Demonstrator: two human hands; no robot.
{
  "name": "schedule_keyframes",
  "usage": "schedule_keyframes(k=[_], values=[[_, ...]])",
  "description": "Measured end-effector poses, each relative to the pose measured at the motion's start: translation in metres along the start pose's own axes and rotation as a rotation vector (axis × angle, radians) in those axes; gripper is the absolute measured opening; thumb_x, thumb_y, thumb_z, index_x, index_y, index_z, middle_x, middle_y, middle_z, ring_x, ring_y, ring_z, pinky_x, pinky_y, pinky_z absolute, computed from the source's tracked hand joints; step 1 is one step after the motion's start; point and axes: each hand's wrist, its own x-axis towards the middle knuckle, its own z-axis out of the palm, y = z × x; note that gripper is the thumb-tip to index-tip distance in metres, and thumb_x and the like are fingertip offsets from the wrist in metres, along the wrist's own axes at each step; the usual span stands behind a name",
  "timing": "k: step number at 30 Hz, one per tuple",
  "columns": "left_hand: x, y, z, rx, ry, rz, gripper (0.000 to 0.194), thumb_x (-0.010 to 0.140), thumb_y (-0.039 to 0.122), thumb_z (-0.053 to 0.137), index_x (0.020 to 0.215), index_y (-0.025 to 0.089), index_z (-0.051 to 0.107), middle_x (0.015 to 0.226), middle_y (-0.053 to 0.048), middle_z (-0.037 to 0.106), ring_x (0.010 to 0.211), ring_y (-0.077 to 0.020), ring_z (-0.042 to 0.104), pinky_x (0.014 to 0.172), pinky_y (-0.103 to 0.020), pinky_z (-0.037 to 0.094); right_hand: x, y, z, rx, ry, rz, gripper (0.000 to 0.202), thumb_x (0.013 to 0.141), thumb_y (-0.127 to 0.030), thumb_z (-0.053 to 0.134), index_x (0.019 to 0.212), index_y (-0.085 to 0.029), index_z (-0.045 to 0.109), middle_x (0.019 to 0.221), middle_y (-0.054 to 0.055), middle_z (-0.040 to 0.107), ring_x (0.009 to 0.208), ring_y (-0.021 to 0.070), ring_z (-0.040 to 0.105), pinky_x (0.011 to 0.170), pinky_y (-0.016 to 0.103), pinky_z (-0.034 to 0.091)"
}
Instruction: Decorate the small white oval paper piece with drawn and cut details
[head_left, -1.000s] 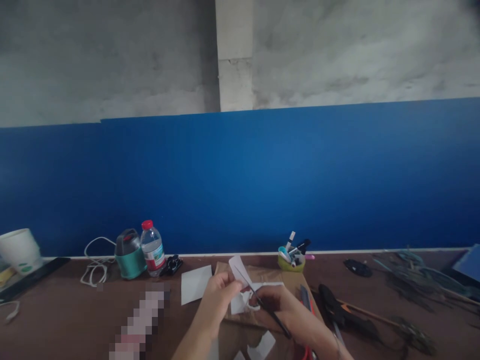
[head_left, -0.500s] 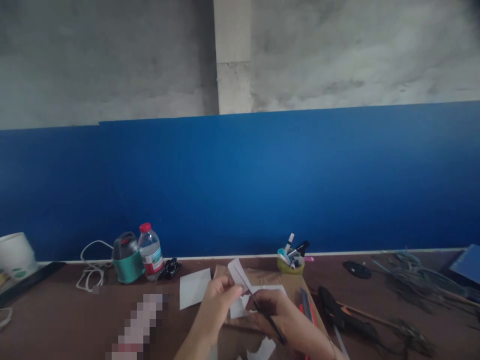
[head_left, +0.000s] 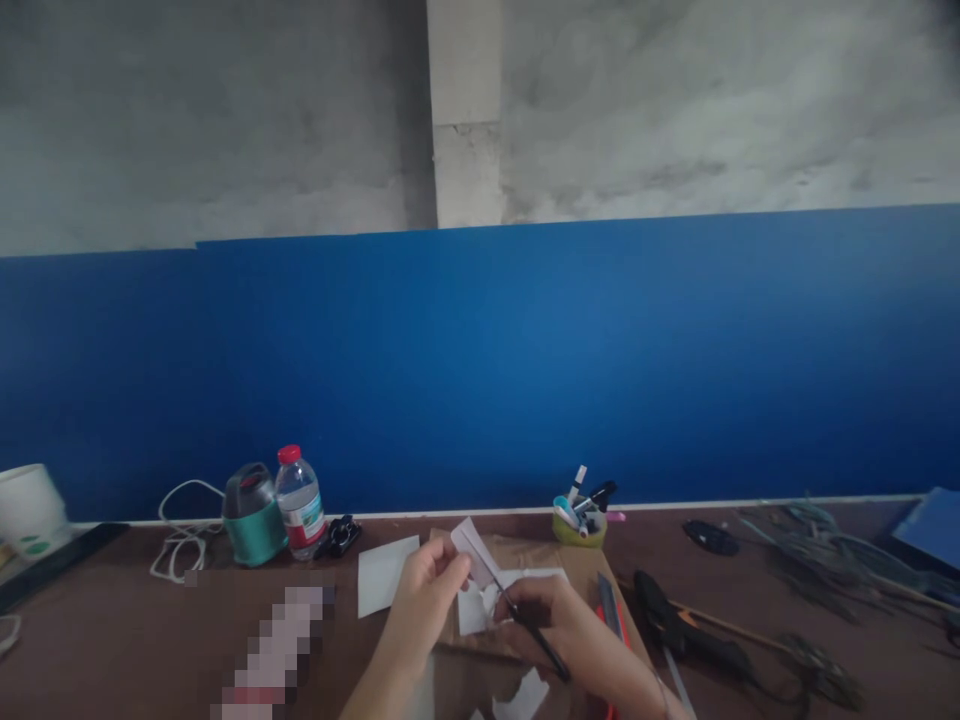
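Observation:
My left hand (head_left: 429, 592) is closed, pinching a small folded piece of white paper (head_left: 474, 552) between thumb and fingers. My right hand (head_left: 551, 612) is closed around dark-handled scissors (head_left: 536, 635), whose tip end meets the lower edge of that paper. Below both hands, cut white paper (head_left: 472, 612) lies on a brown cardboard sheet (head_left: 517, 549). A torn paper scrap (head_left: 523, 697) sits nearer to me. My right fingers partly hide the scissors.
A white sheet (head_left: 386, 575) lies left of the cardboard. Behind stands a pen holder (head_left: 579, 528); a utility knife (head_left: 611, 608) lies at right, beside a black glue gun (head_left: 690, 630). A water bottle (head_left: 301, 510) and green container (head_left: 255, 535) stand at left, before a blue partition (head_left: 465, 370).
The paper has tilted and shifted slightly left and down with my left hand. The scissors' tip end now sits lower along the paper's edge.

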Motion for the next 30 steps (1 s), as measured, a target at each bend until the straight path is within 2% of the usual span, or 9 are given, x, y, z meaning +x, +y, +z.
schedule_keyframes(k=[5, 11, 16, 21, 25, 28, 30], values=[[-0.002, 0.002, 0.003, -0.022, -0.068, -0.014, 0.024, 0.068, 0.038, 0.061, 0.061, 0.016, 0.057, 0.057, 0.000, 0.057, 0.060, -0.0146, 0.050, 0.061, -0.025, 0.036, 0.000, 0.000, 0.002, 0.055, -0.040, -0.054, 0.014, 0.068, -0.028, 0.064, 0.071, -0.015, 0.060, 0.049, -0.007, 0.043, 0.043, 0.0050, 0.035, 0.042, 0.017, 0.027], [-0.007, 0.008, 0.006, -0.082, -0.010, -0.031, 0.022, 0.066, 0.034, 0.063, 0.057, 0.017, 0.055, 0.053, 0.001, 0.057, 0.058, -0.0137, 0.050, 0.062, -0.025, 0.037, 0.002, 0.000, 0.004, 0.032, 0.017, -0.027, 0.009, 0.067, -0.023, 0.060, 0.070, -0.015, 0.059, 0.044, -0.009, 0.040, 0.039, 0.0039, 0.029, 0.038, 0.016, 0.022], [-0.004, 0.001, 0.009, -0.163, -0.001, -0.086, 0.024, 0.060, 0.037, 0.067, 0.057, 0.017, 0.055, 0.056, 0.000, 0.060, 0.057, -0.0140, 0.052, 0.061, -0.025, 0.038, 0.005, 0.009, 0.006, 0.080, 0.037, -0.063, 0.007, 0.067, -0.020, 0.060, 0.071, -0.015, 0.061, 0.041, -0.010, 0.039, 0.037, 0.0035, 0.029, 0.038, 0.016, 0.024], [-0.005, -0.001, 0.013, -0.141, 0.023, -0.093, 0.025, 0.060, 0.037, 0.067, 0.052, 0.017, 0.053, 0.047, 0.001, 0.057, 0.053, -0.0136, 0.051, 0.060, -0.025, 0.039, 0.004, 0.010, 0.006, 0.083, 0.043, -0.098, 0.013, 0.067, -0.026, 0.065, 0.072, -0.014, 0.061, 0.052, -0.006, 0.048, 0.046, 0.0051, 0.037, 0.042, 0.016, 0.028], [-0.006, -0.001, 0.013, -0.158, 0.020, -0.080, 0.024, 0.059, 0.035, 0.067, 0.052, 0.017, 0.054, 0.048, 0.001, 0.057, 0.052, -0.0129, 0.051, 0.058, -0.024, 0.038, 0.003, 0.007, 0.005, 0.032, 0.053, -0.087, 0.009, 0.068, -0.023, 0.062, 0.066, -0.014, 0.061, 0.047, -0.007, 0.043, 0.043, 0.0047, 0.034, 0.040, 0.016, 0.025], [-0.005, -0.002, 0.011, -0.161, 0.015, -0.070, 0.025, 0.058, 0.037, 0.069, 0.052, 0.017, 0.055, 0.048, 0.001, 0.056, 0.052, -0.0128, 0.051, 0.059, -0.025, 0.039, 0.004, 0.010, 0.005, 0.035, 0.061, -0.061, 0.010, 0.069, -0.024, 0.062, 0.070, -0.014, 0.063, 0.042, -0.008, 0.040, 0.038, 0.0038, 0.030, 0.037, 0.016, 0.023], [-0.005, -0.002, 0.012, -0.172, 0.002, -0.076, 0.027, 0.057, 0.038, 0.070, 0.051, 0.017, 0.054, 0.048, 0.001, 0.057, 0.051, -0.0129, 0.051, 0.059, -0.025, 0.040, 0.005, 0.013, 0.006, 0.063, 0.052, -0.072, 0.014, 0.069, -0.027, 0.064, 0.073, -0.014, 0.064, 0.044, -0.008, 0.042, 0.038, 0.0040, 0.032, 0.037, 0.016, 0.025]])
